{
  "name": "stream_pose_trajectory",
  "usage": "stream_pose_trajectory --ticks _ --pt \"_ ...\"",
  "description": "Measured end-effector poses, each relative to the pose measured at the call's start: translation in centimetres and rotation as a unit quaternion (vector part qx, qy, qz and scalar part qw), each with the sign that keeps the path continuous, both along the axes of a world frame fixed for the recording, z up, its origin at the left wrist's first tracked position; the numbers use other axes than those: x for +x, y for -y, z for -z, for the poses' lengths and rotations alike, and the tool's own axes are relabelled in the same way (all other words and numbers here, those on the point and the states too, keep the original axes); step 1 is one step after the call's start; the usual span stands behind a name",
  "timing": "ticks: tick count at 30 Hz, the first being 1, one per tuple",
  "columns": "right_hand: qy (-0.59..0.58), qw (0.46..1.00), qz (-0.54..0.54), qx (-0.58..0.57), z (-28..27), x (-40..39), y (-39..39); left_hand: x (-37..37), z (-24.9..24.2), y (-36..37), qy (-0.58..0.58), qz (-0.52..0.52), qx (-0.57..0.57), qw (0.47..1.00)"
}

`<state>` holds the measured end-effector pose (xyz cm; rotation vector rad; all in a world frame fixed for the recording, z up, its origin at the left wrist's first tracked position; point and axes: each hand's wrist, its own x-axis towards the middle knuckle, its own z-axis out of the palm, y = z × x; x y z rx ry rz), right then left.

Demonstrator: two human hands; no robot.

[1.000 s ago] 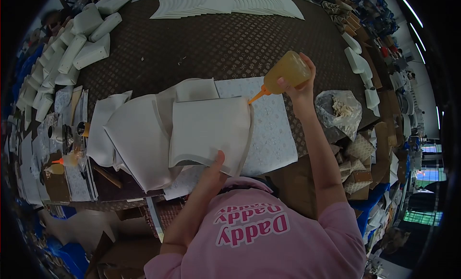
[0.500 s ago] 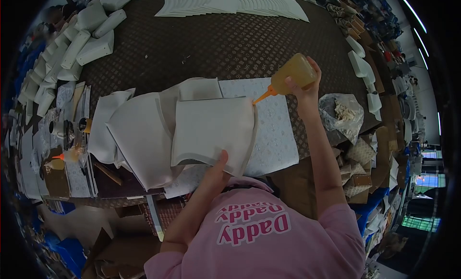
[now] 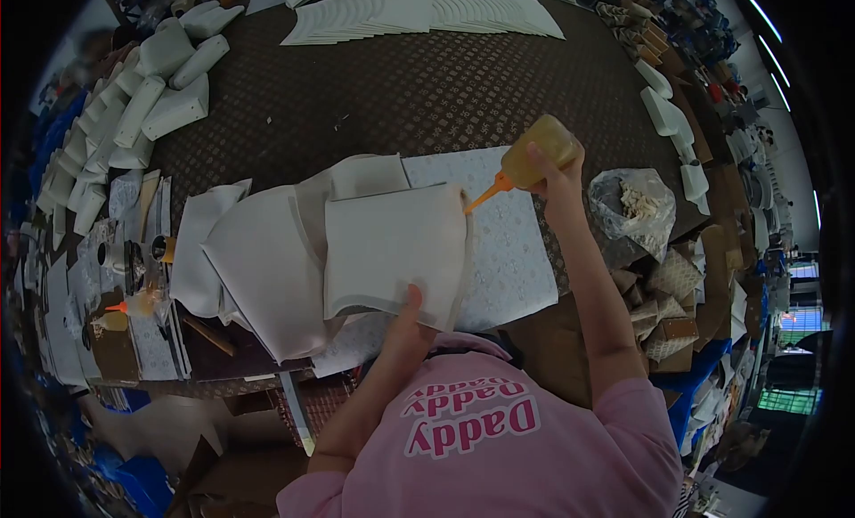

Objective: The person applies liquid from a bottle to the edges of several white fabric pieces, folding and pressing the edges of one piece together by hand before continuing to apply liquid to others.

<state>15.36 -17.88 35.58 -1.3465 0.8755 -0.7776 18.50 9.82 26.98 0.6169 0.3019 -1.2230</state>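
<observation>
1. The amber bottle (image 3: 548,142) lies tilted in the right hand (image 3: 561,175), its orange nozzle (image 3: 486,195) slanting down and left, away from the fingers.
2. The right thumb and fingers are wrapped around the bottle; those on its far side are partly hidden.
3. Below and left of these fingers, the nozzle's tip sits at the right edge of the white panel (image 3: 392,237); whether it touches cannot be told.
4. The panel spreads out ahead of the left hand (image 3: 406,335), whose thumb lies on its near edge. The other left fingers are hidden, so I cannot tell whether they pinch it.
5. Between the two hands, the pale patterned sheet (image 3: 512,251) shows from under the panel.
6. To the left of the left thumb, more white pieces (image 3: 267,242) overlap one another, next to the panel.
7. Farther left of those fingers lie a wooden stick (image 3: 209,336) and a second bottle (image 3: 138,304) with an orange tip.
8. Just right of the right fingers rests a clear plastic bag (image 3: 608,197) holding pale scraps (image 3: 638,203).
9. Well beyond both hands' fingers, fanned white sheets (image 3: 427,17) lie on the dark patterned table cover (image 3: 356,95).
</observation>
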Motion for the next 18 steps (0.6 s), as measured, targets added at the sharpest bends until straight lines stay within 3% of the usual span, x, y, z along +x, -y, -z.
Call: stream_pose_trajectory --ticks 10,14,17,18 --pt "-0.021 0.993 -0.093 0.066 -0.1 -4.0 -4.8 0.1 -0.5 1.1 -0.039 -0.039 0.051 0.997" --pt "0.04 0.997 -0.002 0.07 1.8 -2.4 -0.7 0.2 -0.6 0.4 0.005 -0.052 0.029 0.998" --pt "0.101 0.993 0.045 0.05 3.1 -1.4 0.7 0.6 0.8 -0.8 0.107 0.017 -0.011 0.994" --pt "0.12 0.99 0.066 0.04 3.4 -1.1 0.3 0.7 0.5 -0.9 0.075 0.0 -0.021 0.997"
